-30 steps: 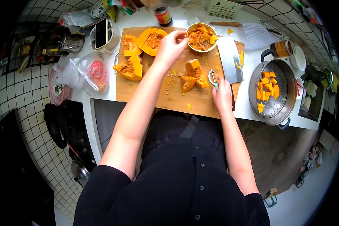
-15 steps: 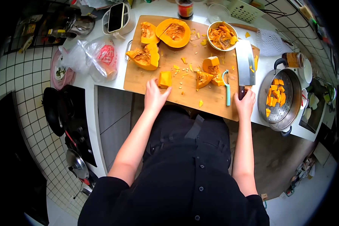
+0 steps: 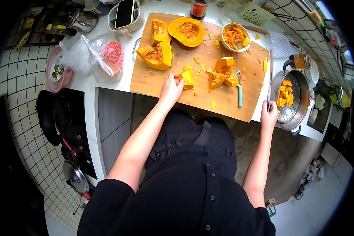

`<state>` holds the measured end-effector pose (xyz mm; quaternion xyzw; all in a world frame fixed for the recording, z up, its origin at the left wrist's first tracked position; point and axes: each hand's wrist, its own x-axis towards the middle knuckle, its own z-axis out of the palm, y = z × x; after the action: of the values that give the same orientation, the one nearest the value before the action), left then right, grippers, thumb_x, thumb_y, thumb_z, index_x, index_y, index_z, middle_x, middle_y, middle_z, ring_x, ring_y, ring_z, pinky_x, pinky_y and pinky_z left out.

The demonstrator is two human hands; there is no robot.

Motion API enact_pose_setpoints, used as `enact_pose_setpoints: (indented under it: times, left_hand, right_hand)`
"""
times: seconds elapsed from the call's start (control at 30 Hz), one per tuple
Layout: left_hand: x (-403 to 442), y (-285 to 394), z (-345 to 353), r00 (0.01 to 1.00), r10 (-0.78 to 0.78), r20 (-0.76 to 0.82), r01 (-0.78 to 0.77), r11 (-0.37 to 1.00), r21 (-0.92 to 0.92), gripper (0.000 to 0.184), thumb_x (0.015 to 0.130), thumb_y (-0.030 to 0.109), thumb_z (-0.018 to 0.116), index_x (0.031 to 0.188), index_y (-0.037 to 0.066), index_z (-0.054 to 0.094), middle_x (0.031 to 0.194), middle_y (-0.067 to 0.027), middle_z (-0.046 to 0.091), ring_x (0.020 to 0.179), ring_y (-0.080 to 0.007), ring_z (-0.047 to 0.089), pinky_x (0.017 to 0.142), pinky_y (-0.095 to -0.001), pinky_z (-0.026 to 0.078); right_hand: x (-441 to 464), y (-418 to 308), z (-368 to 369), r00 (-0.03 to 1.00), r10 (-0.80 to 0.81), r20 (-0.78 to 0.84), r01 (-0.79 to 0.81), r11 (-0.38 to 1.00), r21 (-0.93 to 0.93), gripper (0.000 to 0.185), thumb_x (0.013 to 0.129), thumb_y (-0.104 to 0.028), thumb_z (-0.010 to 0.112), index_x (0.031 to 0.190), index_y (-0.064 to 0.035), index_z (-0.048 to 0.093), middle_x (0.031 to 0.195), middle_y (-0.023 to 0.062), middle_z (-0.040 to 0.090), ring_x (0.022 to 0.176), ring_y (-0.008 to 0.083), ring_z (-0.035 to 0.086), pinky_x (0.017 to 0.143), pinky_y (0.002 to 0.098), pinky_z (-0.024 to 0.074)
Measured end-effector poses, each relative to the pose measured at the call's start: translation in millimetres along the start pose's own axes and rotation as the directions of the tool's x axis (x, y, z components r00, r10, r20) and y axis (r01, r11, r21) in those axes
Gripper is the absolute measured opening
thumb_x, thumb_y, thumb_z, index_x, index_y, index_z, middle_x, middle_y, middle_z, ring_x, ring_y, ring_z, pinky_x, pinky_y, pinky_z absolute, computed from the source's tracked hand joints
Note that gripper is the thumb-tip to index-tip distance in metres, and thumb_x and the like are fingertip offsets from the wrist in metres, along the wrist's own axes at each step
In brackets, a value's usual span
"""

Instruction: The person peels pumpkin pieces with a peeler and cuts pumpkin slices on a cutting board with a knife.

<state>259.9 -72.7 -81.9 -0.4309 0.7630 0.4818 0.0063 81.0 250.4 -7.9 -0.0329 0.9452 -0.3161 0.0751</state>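
My left hand point(image 3: 172, 88) is at the front edge of the wooden board point(image 3: 224, 106), its fingers closed on a peeled pumpkin chunk point(image 3: 187, 79). My right hand point(image 3: 268, 114) grips the handle of the cleaver point(image 3: 270, 84), which stands edge-on to the camera just off the board's right side. Between the hands, two cut pumpkin pieces point(image 3: 216, 80) lie beside a peeler point(image 3: 240, 92) with a green handle. Larger pumpkin pieces point(image 3: 155, 56) with seeds rest at the board's back left. A white bowl point(image 3: 235, 37) at the back right holds peel and scraps.
Right of the board is a steamer pot point(image 3: 293, 106) with pumpkin cubes. Plastic bags point(image 3: 108, 59) and a pink basin point(image 3: 67, 78) are at the left. Behind the board stand a container with a phone point(image 3: 124, 15) and a jar point(image 3: 199, 8).
My right hand has lifted the cleaver off the board and moved it right. My left hand has gone from the scrap bowl to the peeled chunk, which has shifted right.
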Motion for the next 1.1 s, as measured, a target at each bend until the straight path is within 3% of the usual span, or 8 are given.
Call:
enact_pose_setpoints:
  times: [0.03, 0.13, 0.23, 0.5, 0.73, 0.93, 1.03, 1.1]
  left_hand:
    - [2.0, -8.3, 0.7, 1.0, -0.008, 0.005, 0.008, 0.999, -0.05, 0.032, 0.084, 0.02, 0.065, 0.103, -0.003, 0.053, 0.077, -0.014, 0.062, 0.072, -0.0251, 0.062, 0.068, -0.0343, 0.05]
    - [7.1, -31.0, 6.4, 1.0, -0.018, 0.018, 0.021, 0.98, -0.197, 0.025, 0.084, 0.018, 0.065, 0.097, -0.001, 0.055, 0.074, -0.0109, 0.062, 0.068, -0.0197, 0.061, 0.066, -0.0316, 0.05]
    - [7.4, -38.2, 4.9, 0.996, 0.019, 0.082, -0.006, 0.988, -0.156, 0.017, 0.089, 0.014, 0.061, 0.095, -0.001, 0.054, 0.074, -0.0047, 0.059, 0.061, -0.0096, 0.058, 0.057, -0.0233, 0.049]
    - [0.3, -35.1, 6.4, 0.994, 0.031, 0.105, -0.001, 0.96, -0.281, 0.012, 0.088, 0.009, 0.06, 0.088, -0.001, 0.054, 0.071, -0.005, 0.059, 0.059, -0.0097, 0.058, 0.055, -0.0229, 0.048]
    - [-0.5, -34.6, 7.3, 0.996, 0.059, 0.068, -0.041, 0.969, -0.244, 0.011, 0.087, 0.008, 0.06, 0.086, -0.002, 0.054, 0.067, -0.0053, 0.06, 0.056, -0.0102, 0.058, 0.053, -0.0234, 0.047]
    - [1.7, -38.6, 9.5, 0.996, 0.057, 0.072, -0.037, 0.966, -0.254, 0.01, 0.087, 0.007, 0.059, 0.086, -0.001, 0.054, 0.066, -0.0053, 0.06, 0.055, -0.0102, 0.058, 0.052, -0.0233, 0.046]
    - [3.1, -39.8, 10.6, 0.996, 0.055, 0.074, -0.033, 0.961, -0.273, 0.01, 0.089, 0.009, 0.056, 0.085, -0.001, 0.054, 0.066, -0.0051, 0.06, 0.055, -0.0103, 0.057, 0.052, -0.0236, 0.046]
    - [5.1, -38.9, 7.5, 0.997, 0.058, 0.04, -0.046, 0.965, -0.259, 0.013, 0.09, 0.011, 0.054, 0.085, -0.001, 0.054, 0.066, -0.0047, 0.059, 0.056, -0.0104, 0.057, 0.053, -0.0242, 0.046]
  right_hand:
    - [-12.9, 3.7, -3.6, 0.999, -0.049, 0.0, 0.048, 0.993, 0.105, 0.023, 0.091, -0.018, 0.058, 0.079, -0.0019, 0.045, 0.058, 0.0016, 0.041, 0.054, 0.0076, 0.038, 0.05, 0.0259, 0.0349]
    - [-69.8, -60.1, -22.6, 0.952, 0.132, 0.278, -0.261, 0.823, 0.505, 0.019, 0.095, -0.021, 0.055, 0.084, -0.0063, 0.051, 0.057, -0.0045, 0.045, 0.044, 0.0034, 0.04, 0.04, 0.0188, 0.0304]
    - [-104.7, -91.2, -14.7, 0.861, 0.127, 0.493, -0.392, 0.783, 0.482, 0.022, 0.094, -0.026, 0.056, 0.082, -0.0086, 0.05, 0.059, -0.0038, 0.046, 0.046, 0.004, 0.041, 0.041, 0.0184, 0.0325]
    - [-123.7, -124.1, 59.5, 0.53, 0.164, 0.832, -0.634, 0.728, 0.261, 0.038, 0.097, -0.039, 0.047, 0.075, -0.0076, 0.048, 0.06, -0.0024, 0.044, 0.05, 0.0064, 0.041, 0.047, 0.0209, 0.0355]
    - [-119.8, -129.3, 85.3, 0.606, 0.138, 0.784, -0.472, 0.855, 0.215, 0.044, 0.098, -0.041, 0.043, 0.075, -0.0046, 0.049, 0.059, 0.0003, 0.046, 0.051, 0.009, 0.044, 0.048, 0.0245, 0.0391]
    - [-123.8, -125.1, 99.1, 0.633, 0.085, 0.77, -0.38, 0.9, 0.214, 0.042, 0.099, -0.044, 0.039, 0.075, -0.0089, 0.044, 0.056, -0.0024, 0.039, 0.045, 0.0075, 0.035, 0.042, 0.0225, 0.0305]
    - [-127.0, -112.2, 113.2, 0.752, -0.042, 0.657, -0.175, 0.95, 0.26, 0.042, 0.099, -0.041, 0.04, 0.075, -0.0076, 0.045, 0.056, -0.002, 0.04, 0.047, 0.0081, 0.038, 0.044, 0.0231, 0.0335]
    - [-128.5, -115.8, 110.9, 0.751, 0.006, 0.66, -0.174, 0.966, 0.189, 0.042, 0.098, -0.036, 0.042, 0.079, 0.0009, 0.047, 0.064, 0.0154, 0.047, 0.059, 0.0264, 0.048, 0.058, 0.0342, 0.0403]
